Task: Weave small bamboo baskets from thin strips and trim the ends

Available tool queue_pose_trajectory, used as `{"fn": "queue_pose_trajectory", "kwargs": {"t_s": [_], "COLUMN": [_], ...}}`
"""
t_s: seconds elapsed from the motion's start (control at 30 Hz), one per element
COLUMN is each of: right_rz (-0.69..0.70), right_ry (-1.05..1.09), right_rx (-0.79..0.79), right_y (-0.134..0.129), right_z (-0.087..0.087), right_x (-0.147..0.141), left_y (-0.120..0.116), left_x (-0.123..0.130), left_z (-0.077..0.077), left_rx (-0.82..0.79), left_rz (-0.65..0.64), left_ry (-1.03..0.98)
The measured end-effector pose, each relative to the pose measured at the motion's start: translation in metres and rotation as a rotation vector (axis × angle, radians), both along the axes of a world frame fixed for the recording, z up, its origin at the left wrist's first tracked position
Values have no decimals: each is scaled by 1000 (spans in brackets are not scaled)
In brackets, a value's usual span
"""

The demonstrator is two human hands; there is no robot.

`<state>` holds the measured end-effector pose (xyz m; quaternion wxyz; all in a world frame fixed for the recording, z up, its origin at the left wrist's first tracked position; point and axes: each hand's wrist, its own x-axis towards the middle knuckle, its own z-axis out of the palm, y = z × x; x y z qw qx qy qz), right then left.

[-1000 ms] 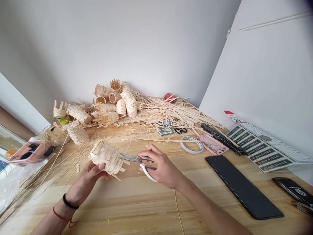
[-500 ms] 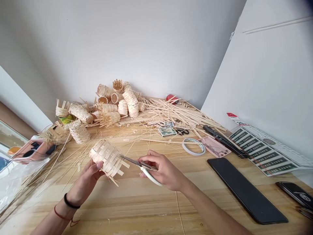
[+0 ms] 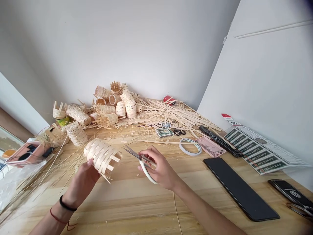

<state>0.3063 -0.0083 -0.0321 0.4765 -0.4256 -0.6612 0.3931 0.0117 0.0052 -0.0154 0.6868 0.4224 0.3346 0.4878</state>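
A small woven basket [image 3: 101,156] of pale strips lies tilted in my left hand [image 3: 85,178], whose thumb presses on its lower side. Loose strip ends stick out from the basket's right rim. My right hand [image 3: 158,168] grips white-handled scissors [image 3: 148,172]. Their blades are parted and point left toward the rim, with a small gap between tips and basket.
Woven baskets [image 3: 107,109] are heaped at the back beside a pile of loose strips [image 3: 176,114]. Rightward lie a tape roll [image 3: 190,147], a pink tray [image 3: 211,147], a black cutter [image 3: 220,140] and a black phone [image 3: 241,189]. A pink box [image 3: 28,155] sits at left.
The basket in my left hand has moved left, away from the scissors. The scissor blades have come off the rim strips and parted. The whole view has shifted slightly.
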Motion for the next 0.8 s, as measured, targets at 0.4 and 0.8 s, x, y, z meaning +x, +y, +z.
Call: {"fn": "queue_pose_trajectory", "kwargs": {"t_s": [0.4, 0.8], "right_rz": [-94, 166], "right_ry": [-94, 5], "right_rx": [128, -149], "right_y": [-2, -4], "right_z": [2, 8], "right_x": [0, -2], "left_y": [2, -1], "left_x": [-11, -10], "left_z": [-14, -10], "left_rx": [-5, 32], "left_rz": [-1, -18], "left_ry": [-36, 53]}}
